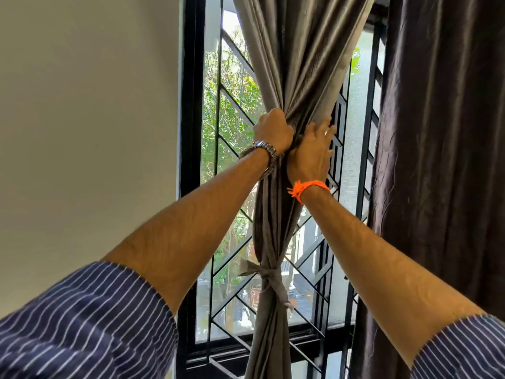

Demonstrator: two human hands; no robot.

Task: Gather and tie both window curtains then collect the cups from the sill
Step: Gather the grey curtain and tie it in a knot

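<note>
In the head view, the grey curtain (300, 64) hangs in front of the window grille (232, 105), drawn into one narrow bundle and bound low down by a knotted fabric tie (270, 280), above the window's bottom frame (218, 348). The left hand (273, 131), with a watch (262, 150) at the wrist, is clenched around the bundle well above the knot. The right hand (310, 154), with an orange thread band (308, 187) at the wrist, lies just beside it with fingers fairly straight and spread against the folds on the bundle's right side, pressing rather than gripping. The dark curtain (437, 160) hangs loose along the right edge, with no tie visible on it. No cups are in view. The step in hand looks like tidying the upper gather of the grey curtain. To do it well, the clenched hand should hold the bundle firm while the flat hand sweeps stray pleats inward and downward toward the knot, without tugging hard enough to strain the rail or loosen the tie. The dark curtain probably comes next.
</note>
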